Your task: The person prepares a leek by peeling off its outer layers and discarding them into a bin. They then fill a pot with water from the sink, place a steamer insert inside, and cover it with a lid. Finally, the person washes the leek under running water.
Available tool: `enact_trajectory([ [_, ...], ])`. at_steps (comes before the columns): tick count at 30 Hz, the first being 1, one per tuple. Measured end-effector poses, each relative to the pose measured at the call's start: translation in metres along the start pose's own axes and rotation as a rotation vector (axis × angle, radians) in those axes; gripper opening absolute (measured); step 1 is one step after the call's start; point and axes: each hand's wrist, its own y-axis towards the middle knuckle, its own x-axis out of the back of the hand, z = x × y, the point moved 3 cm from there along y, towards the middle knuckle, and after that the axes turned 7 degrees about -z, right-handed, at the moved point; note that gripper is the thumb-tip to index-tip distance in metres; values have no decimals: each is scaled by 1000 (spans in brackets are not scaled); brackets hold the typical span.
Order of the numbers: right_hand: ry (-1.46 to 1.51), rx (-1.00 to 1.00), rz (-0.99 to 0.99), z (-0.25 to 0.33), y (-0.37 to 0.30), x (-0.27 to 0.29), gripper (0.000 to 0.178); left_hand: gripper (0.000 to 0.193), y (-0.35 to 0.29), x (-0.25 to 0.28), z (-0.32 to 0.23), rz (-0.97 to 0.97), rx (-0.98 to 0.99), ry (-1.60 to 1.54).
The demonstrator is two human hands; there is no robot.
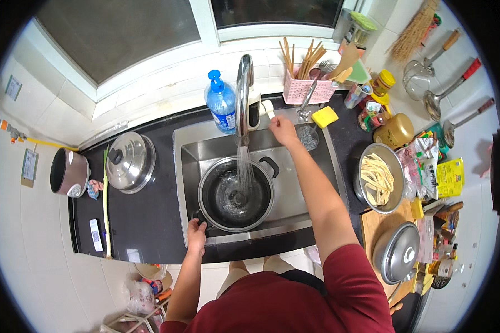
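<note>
A black two-handled pot [215, 206] sits in the steel sink [301, 206], with water running into it from the curved faucet [243, 83]. At the pot's lower left, my left hand [196, 235] is closed on one of its black side handles. The other handle [270, 165] points to the upper right, with nothing on it. My right hand [284, 130] reaches across the sink to the white faucet lever [267, 107], its fingers curled at the lever's end. A shallow layer of water covers part of the pot's bottom.
Behind the sink stand a blue soap bottle [221, 105], a pink utensil basket [305, 90] and a yellow sponge [324, 116]. On the right are a bowl of pale strips [395, 206] and a lidded pot [397, 252]. A steel lid [131, 164] and a green onion [106, 216] lie left.
</note>
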Motion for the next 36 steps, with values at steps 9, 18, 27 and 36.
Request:
enact_trajectory([
  [9,56,-107,133,-21,30,-21,19,48,3,-9,-1,-105,-11,102],
  [18,61,-43,59,-19,17,-22,21,62,6,-14,1,-108,35,-10],
  [27,219,-426,157,-130,-69,-48,22,78,3,-18,-11,-91,141,-71],
  [36,354,-516,135,-126,-81,-56,17,97,2,-29,-15,-141,191,-114],
])
